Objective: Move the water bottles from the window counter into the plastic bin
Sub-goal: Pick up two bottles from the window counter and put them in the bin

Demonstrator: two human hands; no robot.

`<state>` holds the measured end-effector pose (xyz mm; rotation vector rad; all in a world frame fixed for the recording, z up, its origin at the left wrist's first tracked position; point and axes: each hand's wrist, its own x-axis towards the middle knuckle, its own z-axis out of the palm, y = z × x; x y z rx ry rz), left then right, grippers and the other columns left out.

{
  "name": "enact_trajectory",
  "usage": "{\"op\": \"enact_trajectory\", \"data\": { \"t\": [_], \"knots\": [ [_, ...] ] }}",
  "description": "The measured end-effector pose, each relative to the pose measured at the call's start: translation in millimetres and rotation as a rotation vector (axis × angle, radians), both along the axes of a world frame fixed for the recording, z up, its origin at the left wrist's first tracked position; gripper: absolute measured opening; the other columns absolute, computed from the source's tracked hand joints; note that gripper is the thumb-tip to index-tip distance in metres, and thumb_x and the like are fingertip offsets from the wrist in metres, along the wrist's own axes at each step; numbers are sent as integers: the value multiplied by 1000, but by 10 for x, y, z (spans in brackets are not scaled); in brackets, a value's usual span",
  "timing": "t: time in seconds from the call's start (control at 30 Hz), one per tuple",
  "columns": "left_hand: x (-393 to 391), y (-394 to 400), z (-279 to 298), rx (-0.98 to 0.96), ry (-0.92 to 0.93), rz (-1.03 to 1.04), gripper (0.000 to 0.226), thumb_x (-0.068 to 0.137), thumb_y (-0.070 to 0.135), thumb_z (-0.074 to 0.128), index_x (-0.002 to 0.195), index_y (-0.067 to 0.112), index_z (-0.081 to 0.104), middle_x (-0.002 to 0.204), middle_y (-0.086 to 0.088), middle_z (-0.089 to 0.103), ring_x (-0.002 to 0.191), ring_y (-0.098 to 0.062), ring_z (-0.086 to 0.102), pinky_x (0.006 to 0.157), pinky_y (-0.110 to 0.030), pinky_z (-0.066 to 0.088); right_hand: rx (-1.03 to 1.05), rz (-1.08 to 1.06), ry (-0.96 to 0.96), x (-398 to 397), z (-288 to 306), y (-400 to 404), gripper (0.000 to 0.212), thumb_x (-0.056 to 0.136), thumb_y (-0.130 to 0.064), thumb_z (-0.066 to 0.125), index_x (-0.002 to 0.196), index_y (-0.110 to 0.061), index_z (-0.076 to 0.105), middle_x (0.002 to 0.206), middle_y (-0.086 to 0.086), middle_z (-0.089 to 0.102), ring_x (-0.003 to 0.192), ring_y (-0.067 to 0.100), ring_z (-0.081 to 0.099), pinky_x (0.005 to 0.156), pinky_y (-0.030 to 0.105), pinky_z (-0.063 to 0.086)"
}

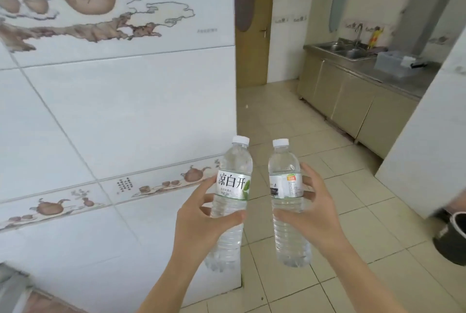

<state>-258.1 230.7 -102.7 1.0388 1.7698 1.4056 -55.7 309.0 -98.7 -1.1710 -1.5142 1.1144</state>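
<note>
Two bare forearms reach up from the bottom edge, each hand wrapped round a clear water bottle held roughly upright in mid-air over the tiled floor [353,199]. Left hand [199,222]: thumb across the front below the label, fingers curled behind, firmly clasping the left bottle [230,201], which has a white cap and a silver-white label with large Chinese characters and a green leaf. Right hand [310,214]: thumb in front, fingers round the far side, clasping the right bottle [286,201], also white-capped, its label turned to show small print and an orange patch. Bottles stand side by side, near each other but apart; both look full.

Surroundings: a white tiled wall [113,111] fills the left half, its corner edge just behind the left bottle; tiles carry brown teapot and cup motifs. Beyond the corner, a wooden door [254,22] with a metal handle. Far right, a steel counter with sink [350,51] and tap over beige cabinets [353,101]; a translucent plastic bin [389,60] sits on that counter beside the sink, well apart from the bottles. A white pillar [428,136] partly hides the counter's near end. A dark bucket-like container [454,234] stands on the floor at the right edge, cut off by the frame.
</note>
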Motion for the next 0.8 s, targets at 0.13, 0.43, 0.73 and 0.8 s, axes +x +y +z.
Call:
{"op": "enact_trajectory", "data": {
  "t": [0.13, 0.43, 0.73, 0.8],
  "knots": [
    [590, 611, -4, -1, -17, -54, 76, 53, 22, 95, 104, 63, 57, 89, 23, 73, 75, -1, 70, 71, -27, 55, 25, -44, -21, 581, 11, 502, 95, 58, -2, 86, 131, -43, 39, 115, -20, 55, 87, -16, 55, 62, 3, 45],
    [1465, 1771, -51, 0, -40, -119, 83, 40, 42, 90, 114, 59, 58, 96, 16, 74, 83, -3, 69, 81, -32, 56, 11, -176, -60, 1449, 30, 1494, 95, 57, -2, 85, 125, -50, 38, 112, -22, 56, 87, -15, 56, 59, 9, 47],
    [1689, 3351, -112, 18, -76, -221, 75, 53, 19, 96, 104, 58, 58, 93, 12, 76, 78, -4, 71, 71, -25, 54, 3, -309, -85, 1701, -49, 2782, 96, 57, -6, 88, 118, -57, 35, 109, -27, 55, 88, -19, 55, 59, 9, 45],
    [1713, 3748, -120, 32, -74, -261, 74, 54, 19, 95, 103, 59, 57, 92, 13, 75, 79, -3, 71, 71, -24, 54, 8, -343, -84, 1736, -53, 3106, 96, 56, -6, 88, 119, -56, 37, 108, -27, 55, 88, -16, 56, 63, 11, 46]
  ]
}}
